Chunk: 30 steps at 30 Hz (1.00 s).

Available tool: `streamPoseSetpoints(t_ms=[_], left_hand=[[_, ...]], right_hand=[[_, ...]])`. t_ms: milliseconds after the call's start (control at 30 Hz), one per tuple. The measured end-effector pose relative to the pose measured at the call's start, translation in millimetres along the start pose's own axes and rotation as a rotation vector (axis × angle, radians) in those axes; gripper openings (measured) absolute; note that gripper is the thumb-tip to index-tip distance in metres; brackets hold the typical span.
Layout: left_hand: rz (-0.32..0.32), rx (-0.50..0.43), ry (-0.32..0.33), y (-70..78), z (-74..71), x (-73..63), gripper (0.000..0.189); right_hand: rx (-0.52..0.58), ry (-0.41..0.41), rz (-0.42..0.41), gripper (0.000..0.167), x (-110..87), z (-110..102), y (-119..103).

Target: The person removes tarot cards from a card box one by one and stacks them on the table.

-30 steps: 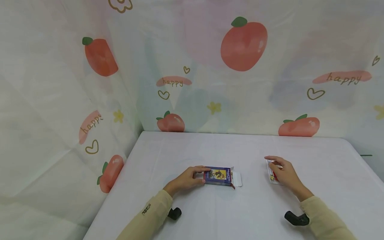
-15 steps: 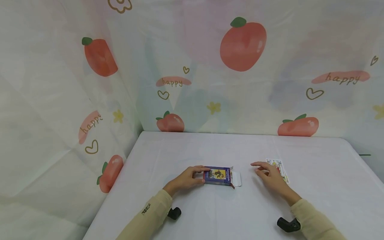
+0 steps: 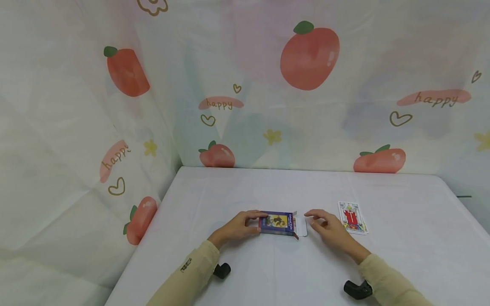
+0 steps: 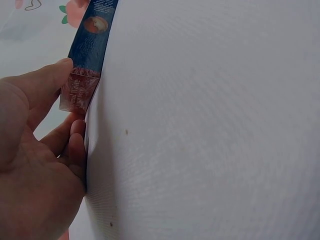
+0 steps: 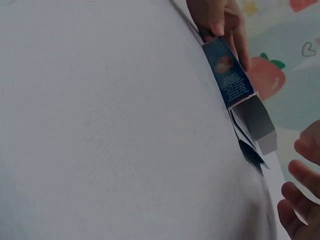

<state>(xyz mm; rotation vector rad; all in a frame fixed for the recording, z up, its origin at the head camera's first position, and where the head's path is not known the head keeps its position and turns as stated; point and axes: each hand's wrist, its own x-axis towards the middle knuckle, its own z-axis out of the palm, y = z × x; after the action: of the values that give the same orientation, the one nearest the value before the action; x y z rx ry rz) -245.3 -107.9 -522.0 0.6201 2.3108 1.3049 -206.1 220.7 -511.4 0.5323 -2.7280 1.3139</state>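
Observation:
A blue card box [image 3: 276, 223] with a yellow picture lies flat on the table, its right end open. My left hand [image 3: 239, 225] grips the box's left end between thumb and fingers; the left wrist view shows the thumb at the reddish end of the box [image 4: 90, 47]. A white flap [image 3: 302, 227] sticks out at the open end. Just right of that flap hovers my right hand [image 3: 331, 229], its fingers loosely bent and holding nothing. In the right wrist view, flaps [image 5: 254, 117] stand open near the right fingertips [image 5: 295, 200].
A small stack of picture cards [image 3: 352, 217], a red-robed figure on top, lies face up behind my right wrist. The white-covered table [image 3: 214, 191] meets a fruit-printed cloth wall [image 3: 314, 140] at the back and another on the left. Black wrist mounts [image 3: 357, 290] hang beneath the sleeves.
My right hand has let go of the cards at the right and moved left to the box's open end, uncovering the stack. The left hand and box stay in place.

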Motion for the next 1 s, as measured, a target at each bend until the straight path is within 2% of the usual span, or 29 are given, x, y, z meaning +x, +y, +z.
streamPoseSetpoints(t_ms=[367, 700, 1000], left_hand=[[-0.006, 0.002, 0.003, 0.1, -1.4, 1.4, 0.049], [-0.007, 0.001, 0.005, 0.6, 0.3, -1.0, 0.049], [-0.009, -0.011, 0.004, -1.3, 0.4, 0.1, 0.049]], right_hand=[[-0.050, -0.082, -0.042, 0.029, 3.2, 18.6, -5.8], [-0.125, -0.079, -0.121, 0.037, 5.1, 28.4, 2.6], [-0.203, -0.138, -0.049, 0.049, 7.9, 31.5, 4.2]])
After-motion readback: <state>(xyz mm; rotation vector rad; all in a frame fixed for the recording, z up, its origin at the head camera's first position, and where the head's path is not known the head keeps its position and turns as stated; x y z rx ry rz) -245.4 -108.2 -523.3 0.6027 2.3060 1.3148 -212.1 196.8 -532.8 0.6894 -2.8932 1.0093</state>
